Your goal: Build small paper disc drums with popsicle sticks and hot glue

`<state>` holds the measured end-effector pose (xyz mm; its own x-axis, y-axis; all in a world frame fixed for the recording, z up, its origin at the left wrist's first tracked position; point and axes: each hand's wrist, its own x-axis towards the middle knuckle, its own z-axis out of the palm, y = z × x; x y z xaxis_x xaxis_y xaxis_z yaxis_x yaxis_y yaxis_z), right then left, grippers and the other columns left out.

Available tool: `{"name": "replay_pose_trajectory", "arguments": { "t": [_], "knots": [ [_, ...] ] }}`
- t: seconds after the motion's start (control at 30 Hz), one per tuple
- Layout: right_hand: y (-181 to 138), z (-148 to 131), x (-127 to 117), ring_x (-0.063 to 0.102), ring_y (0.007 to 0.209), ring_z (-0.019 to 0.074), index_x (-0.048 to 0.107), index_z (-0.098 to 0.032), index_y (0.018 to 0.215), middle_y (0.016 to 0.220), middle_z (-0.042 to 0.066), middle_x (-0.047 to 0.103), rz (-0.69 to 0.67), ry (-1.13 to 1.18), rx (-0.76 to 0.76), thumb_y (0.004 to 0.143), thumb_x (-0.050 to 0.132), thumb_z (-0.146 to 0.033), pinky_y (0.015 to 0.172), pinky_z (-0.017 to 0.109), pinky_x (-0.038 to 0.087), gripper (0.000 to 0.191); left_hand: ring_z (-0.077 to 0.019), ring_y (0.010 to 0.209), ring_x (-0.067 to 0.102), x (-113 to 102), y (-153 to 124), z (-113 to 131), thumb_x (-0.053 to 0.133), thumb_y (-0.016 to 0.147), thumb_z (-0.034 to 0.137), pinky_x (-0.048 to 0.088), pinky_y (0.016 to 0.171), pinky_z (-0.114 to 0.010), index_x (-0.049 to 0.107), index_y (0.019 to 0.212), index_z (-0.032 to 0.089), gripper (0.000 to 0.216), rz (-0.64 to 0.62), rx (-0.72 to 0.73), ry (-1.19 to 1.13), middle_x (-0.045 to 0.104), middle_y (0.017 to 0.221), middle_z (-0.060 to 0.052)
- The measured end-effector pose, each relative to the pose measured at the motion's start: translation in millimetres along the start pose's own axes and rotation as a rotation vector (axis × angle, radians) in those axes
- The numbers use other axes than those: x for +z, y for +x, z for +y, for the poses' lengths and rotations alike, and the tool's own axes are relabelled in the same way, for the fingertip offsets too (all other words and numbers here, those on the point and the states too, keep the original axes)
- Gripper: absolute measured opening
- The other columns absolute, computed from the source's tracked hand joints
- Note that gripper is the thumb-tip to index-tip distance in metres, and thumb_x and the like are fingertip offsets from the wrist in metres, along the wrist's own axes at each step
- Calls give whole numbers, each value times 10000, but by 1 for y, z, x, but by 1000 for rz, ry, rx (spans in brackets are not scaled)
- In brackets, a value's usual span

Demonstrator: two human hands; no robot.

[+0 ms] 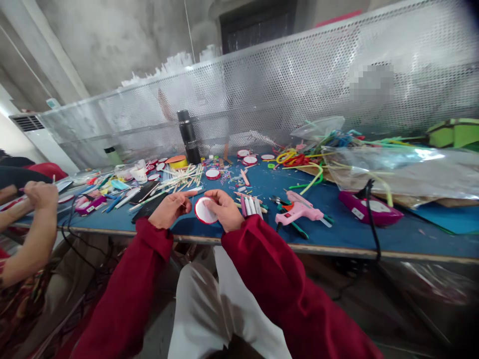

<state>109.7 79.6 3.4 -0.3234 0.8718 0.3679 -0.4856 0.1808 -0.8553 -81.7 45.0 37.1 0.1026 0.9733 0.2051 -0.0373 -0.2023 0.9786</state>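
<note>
My right hand (225,209) is closed round a white paper disc with a red rim (204,211), held just above the near edge of the blue table (337,224). My left hand (169,209) is next to the disc on its left, fingers pinched together near its rim; what they pinch is too small to make out. Both arms wear dark red sleeves. Several white sticks (251,205) lie just right of my right hand.
A pink glue gun (299,211) lies right of my hands, a purple device (370,209) with a black cable further right. A black flask (188,136) stands at the back before a perforated metal screen. Sticks, red-rimmed discs and pipe cleaners litter the table. Another person's hands (39,194) work at the left.
</note>
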Motion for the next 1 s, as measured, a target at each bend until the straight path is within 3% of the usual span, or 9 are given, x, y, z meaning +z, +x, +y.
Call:
{"name": "replay_pose_trajectory", "arguments": {
  "t": [0.13,0.3,0.57,0.83,1.0],
  "knots": [
    [-1,-1,0,570,660,138,582,-219,1034,740,-40,621,-36,-154,-49,710,747,-321,652,278,446,377,-187,768,647,-4,2,17,843,664,557,483,698,-273,803,1040,144,560,-113,-44,351,762,853,-79],
    [-2,-6,-1,558,662,136,614,-206,1055,726,-41,600,-64,-317,-174,765,711,-295,662,279,431,318,-254,944,691,9,3,36,803,713,492,509,882,-333,817,1003,175,430,-182,-26,619,794,1012,-66],
    [-3,-3,2,618,730,163,683,-229,1021,778,-15,681,-85,-385,-233,809,687,-281,709,293,462,219,-220,823,670,16,-1,50,784,733,447,482,744,-270,825,908,195,310,-134,44,872,787,879,-49],
    [-4,-7,3,685,893,214,757,-247,944,952,25,766,-94,-335,-263,809,663,-265,836,349,510,166,-162,703,569,26,-3,53,737,776,443,396,653,-232,785,777,168,279,-174,72,921,694,718,-1],
    [-6,-10,3,660,790,189,748,-234,875,851,10,750,-60,-362,-262,810,640,-269,766,319,500,130,-134,667,485,29,-3,51,705,796,483,339,615,-229,743,735,150,341,-179,48,932,593,665,23]
  ]
}}
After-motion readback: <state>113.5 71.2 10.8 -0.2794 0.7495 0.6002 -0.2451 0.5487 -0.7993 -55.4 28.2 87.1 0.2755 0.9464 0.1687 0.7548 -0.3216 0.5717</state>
